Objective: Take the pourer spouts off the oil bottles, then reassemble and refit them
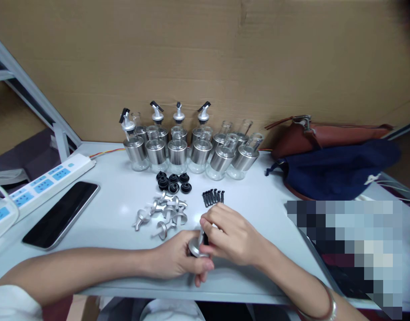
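Brown cardboard (205, 58) stands along the far side, behind a pale table (101, 272). At the far right lie a reddish-brown bag (345, 133) and dark blue cloth (338, 169); on the left, a white power strip (41, 185) and a black phone (61, 216). Glass bottles with steel sleeves (177, 154) stand in two rows at the far middle, four of them topped with pourers (203, 111).

At the near middle, the left hand (178, 256) grips a silver pourer head (194, 246), while the right hand (235, 234) has its fingers closed about the top of it, by something black. Just beyond lie loose silver spouts (180, 218), black stoppers (173, 187) and small black levers (213, 197).

The step looks like fitting a lever to the head; that calls for a steady left grip and a careful press at the joint. The fingers cover that joint, so its seating cannot be told. The front bottles partly hide the back row, and the near right is pixelated.
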`<control>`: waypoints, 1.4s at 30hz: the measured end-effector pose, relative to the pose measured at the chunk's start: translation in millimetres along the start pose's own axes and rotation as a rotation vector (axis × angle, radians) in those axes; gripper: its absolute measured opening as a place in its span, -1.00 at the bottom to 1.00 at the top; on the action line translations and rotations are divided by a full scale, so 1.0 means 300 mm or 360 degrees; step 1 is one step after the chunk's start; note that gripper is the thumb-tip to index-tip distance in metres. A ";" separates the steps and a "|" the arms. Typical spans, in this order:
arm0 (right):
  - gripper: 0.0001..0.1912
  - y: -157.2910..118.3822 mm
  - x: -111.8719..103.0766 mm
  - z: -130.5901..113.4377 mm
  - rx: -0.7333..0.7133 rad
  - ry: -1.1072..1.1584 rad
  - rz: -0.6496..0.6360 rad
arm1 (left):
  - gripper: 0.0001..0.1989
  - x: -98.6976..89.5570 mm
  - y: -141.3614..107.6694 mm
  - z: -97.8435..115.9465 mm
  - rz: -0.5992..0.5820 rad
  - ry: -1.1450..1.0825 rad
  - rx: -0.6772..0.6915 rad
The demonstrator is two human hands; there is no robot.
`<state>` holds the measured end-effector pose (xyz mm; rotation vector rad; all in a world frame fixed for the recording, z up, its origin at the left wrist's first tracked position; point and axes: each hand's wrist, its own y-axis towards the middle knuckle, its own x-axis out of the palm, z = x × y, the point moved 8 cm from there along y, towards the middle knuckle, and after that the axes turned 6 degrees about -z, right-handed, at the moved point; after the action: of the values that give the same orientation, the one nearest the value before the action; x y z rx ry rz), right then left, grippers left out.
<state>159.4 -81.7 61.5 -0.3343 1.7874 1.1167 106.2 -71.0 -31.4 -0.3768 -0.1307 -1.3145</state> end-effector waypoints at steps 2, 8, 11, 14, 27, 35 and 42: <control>-0.50 0.000 0.016 -0.011 -0.0029 -0.0064 -0.0040 | -0.38 0.007 -0.001 0.003 -0.0028 0.0087 -0.0017; -0.46 -0.003 0.025 -0.002 0.0112 0.0127 0.0042 | -0.53 0.030 -0.013 0.007 -0.0148 0.0383 0.0064; -0.55 -0.022 -0.013 0.068 0.0425 0.0532 0.0249 | -0.72 0.058 -0.025 0.023 -0.0275 0.0671 0.0220; -0.60 -0.031 -0.058 0.122 0.0536 0.0384 0.0256 | -0.71 0.037 -0.025 0.008 -0.0168 0.0506 0.0101; -0.80 -0.205 0.040 0.368 0.1240 0.0271 -0.0738 | -0.76 0.004 -0.027 0.003 0.0054 0.0405 -0.0063; -0.89 -0.226 0.044 0.383 0.1393 0.0195 -0.0863 | -0.77 0.006 -0.028 0.011 0.0060 0.0336 -0.0060; -0.86 -0.221 0.038 0.382 0.1392 0.0094 -0.0902 | -0.65 0.008 -0.022 -0.009 0.0027 0.0147 -0.0089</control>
<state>263.1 -22.8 3.3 -0.3010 1.8795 -0.1022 100.2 -75.3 -31.9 -0.3632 -0.0135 -1.3181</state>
